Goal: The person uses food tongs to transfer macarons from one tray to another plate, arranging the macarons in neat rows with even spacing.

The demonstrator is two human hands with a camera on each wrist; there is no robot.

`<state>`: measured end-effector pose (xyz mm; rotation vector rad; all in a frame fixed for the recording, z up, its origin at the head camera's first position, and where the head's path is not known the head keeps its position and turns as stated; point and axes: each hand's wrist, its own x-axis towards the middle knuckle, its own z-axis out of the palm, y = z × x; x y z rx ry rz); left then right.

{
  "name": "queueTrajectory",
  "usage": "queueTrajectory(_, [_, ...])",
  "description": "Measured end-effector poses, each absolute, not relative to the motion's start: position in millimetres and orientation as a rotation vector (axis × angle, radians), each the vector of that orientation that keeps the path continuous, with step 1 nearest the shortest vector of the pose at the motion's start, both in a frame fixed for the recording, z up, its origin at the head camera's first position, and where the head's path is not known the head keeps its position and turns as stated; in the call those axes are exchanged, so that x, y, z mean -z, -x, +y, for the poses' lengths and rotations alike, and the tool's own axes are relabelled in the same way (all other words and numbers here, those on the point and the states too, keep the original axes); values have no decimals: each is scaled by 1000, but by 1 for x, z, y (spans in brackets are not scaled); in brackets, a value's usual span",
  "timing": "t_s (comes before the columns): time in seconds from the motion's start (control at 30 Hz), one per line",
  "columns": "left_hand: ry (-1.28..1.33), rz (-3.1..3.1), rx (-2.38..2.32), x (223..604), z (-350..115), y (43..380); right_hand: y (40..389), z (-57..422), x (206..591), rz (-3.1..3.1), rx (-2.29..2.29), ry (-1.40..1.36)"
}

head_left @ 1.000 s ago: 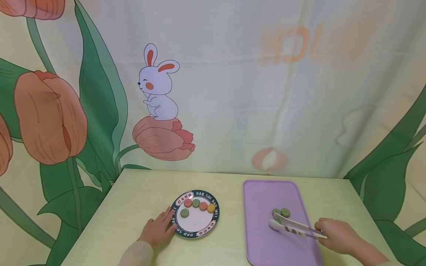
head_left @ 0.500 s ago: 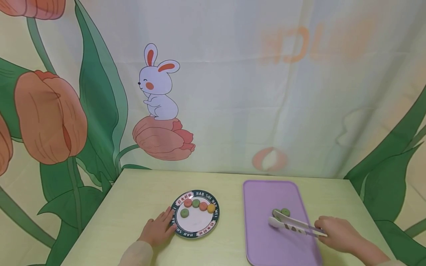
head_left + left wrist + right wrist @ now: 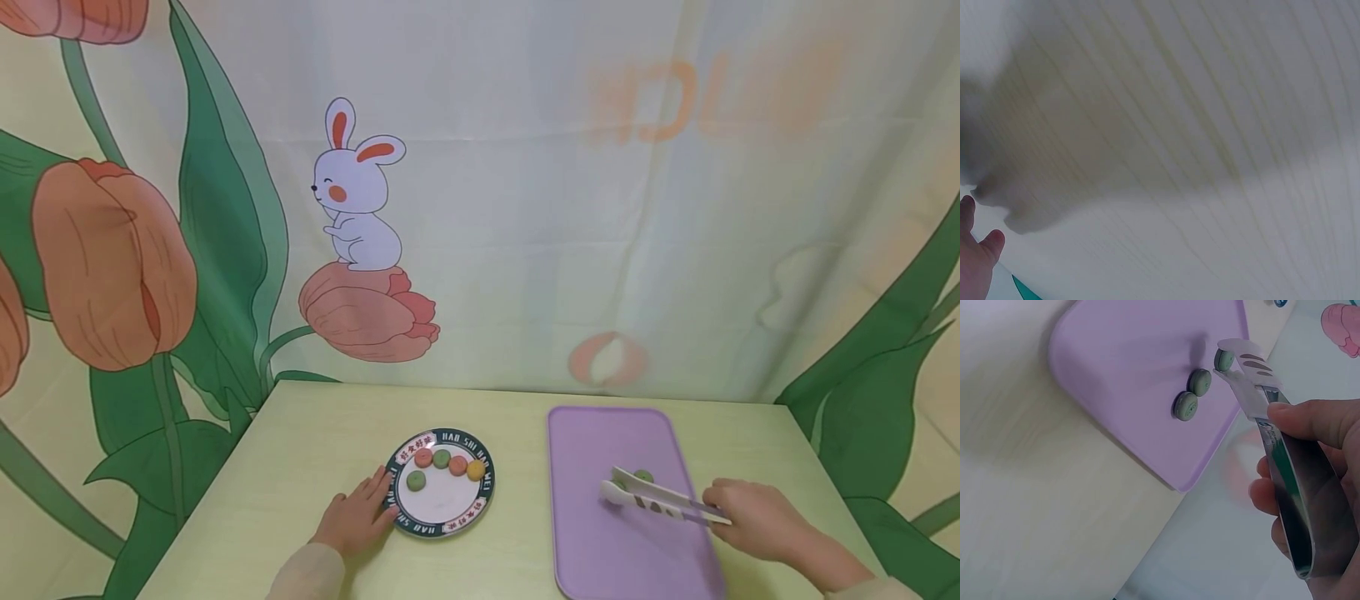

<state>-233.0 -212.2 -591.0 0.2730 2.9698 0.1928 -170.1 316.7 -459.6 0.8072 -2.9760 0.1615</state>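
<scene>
My right hand grips a pair of metal tongs with pale, spotted tips. In the right wrist view, a small green round disc is pinched between the tips, above the purple tray. Two similar green discs lie side by side on the tray; the tongs partly hide them in the head view. My left hand rests its extended fingers on the left rim of a round plate. Pink, green and yellow discs lie on that plate.
A pale wood-grain table carries both plate and tray, with a gap between them. Behind its far edge hangs a curtain printed with tulips and a rabbit.
The tongs have closed on a green disc and risen slightly up and to the left with it. My left hand and the plate have stayed still.
</scene>
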Motion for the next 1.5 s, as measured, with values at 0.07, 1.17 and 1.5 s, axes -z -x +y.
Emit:
queueTrajectory(0.07, [-274, 2969, -190, 591, -212, 233, 171, 314, 458, -2974, -156, -809])
queueTrajectory(1.17, [-263, 2944, -190, 590, -213, 234, 184, 282, 443, -2871, -117, -888])
queueTrajectory(1.5, [-291, 2957, -198, 587, -213, 233, 188, 270, 442, -2829, -118, -922])
